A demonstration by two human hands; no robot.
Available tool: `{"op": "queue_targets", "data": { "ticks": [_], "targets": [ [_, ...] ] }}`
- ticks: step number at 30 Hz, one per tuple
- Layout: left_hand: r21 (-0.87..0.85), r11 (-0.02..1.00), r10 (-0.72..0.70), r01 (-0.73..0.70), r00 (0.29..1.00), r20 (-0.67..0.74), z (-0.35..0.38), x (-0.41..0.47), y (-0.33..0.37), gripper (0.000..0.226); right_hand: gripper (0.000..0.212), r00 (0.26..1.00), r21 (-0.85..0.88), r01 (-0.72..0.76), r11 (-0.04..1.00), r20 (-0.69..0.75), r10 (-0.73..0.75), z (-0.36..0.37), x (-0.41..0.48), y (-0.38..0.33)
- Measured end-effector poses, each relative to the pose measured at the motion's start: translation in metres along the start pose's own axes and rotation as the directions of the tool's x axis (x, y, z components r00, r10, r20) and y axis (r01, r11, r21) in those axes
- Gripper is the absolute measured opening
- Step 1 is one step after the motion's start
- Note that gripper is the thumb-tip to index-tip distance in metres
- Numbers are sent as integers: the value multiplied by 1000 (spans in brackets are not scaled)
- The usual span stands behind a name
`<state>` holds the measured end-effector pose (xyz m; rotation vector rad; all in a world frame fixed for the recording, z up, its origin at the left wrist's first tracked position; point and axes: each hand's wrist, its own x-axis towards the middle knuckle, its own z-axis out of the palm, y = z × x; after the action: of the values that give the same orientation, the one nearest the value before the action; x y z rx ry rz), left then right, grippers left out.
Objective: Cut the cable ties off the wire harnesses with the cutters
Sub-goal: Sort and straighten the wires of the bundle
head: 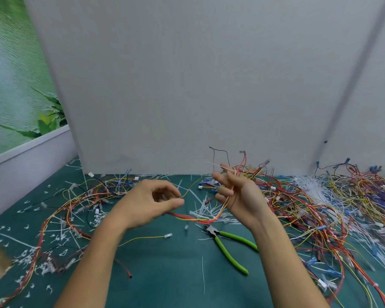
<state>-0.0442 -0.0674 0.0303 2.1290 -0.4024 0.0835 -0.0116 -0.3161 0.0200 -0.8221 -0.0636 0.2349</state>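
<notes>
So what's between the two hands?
A wire harness of red and yellow wires sags from the left hand to the right hand. Under it, cut white cable ties lie on the green mat. The head view shows it.

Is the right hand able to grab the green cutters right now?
Probably, but not straight away. The cutters lie uncovered on the mat just below the right hand, yet its fingers are curled round the wire harness, so it would need to let go first.
</notes>
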Motion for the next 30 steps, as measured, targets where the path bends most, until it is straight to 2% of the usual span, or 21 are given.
{"op": "queue_targets", "data": {
  "ticks": [3,7,10,12,14,16,17,19,20,21,23,24,28,30],
  "targets": [
    [113,992,64,-61,998,-24,13,2,4,11,36,995,-80,32,996,95,-24,7,-4,1],
    [79,990,120,-116,991,-50,22,3,8,12,42,978,-229,85,970,205,-37,7,-9,3],
    [80,987,145,-143,989,-19,27,5,7,11,42,974,-351,117,929,225,-37,7,-9,4],
    [47,990,139,-136,989,-52,32,8,4,11,37,981,-504,124,855,189,-30,7,-8,7],
    [-45,994,98,-102,991,-87,41,14,-2,12,22,992,-711,97,696,129,-7,7,-8,13],
    [-151,988,-24,13,997,-72,52,20,-9,11,14,995,-905,42,423,76,62,7,-8,22],
    [-198,976,-105,95,993,-45,59,21,-12,13,19,991,-972,32,234,61,115,6,-8,27],
    [-243,940,-244,239,970,10,74,23,-18,28,38,973,-989,75,-126,45,224,4,-7,38],
    [-263,919,-296,295,954,40,81,22,-19,37,49,961,-970,101,-223,37,273,5,-8,42],
    [-297,893,-333,338,940,69,87,22,-20,42,57,947,-958,115,-263,26,321,5,-9,43],
    [-353,853,-376,384,922,95,96,21,-23,41,69,919,-950,131,-282,9,394,5,-11,37],
    [-379,838,-385,393,917,99,98,21,-24,37,75,909,-958,120,-260,1,416,2,-11,30],
    [-560,745,-363,362,925,114,90,22,-18,24,93,906,-1000,-19,-11,-22,422,-23,-13,-1],
    [-727,625,-312,284,945,100,75,22,-9,24,79,938,-997,-78,22,-66,341,-37,-12,-13]
  ]
}}
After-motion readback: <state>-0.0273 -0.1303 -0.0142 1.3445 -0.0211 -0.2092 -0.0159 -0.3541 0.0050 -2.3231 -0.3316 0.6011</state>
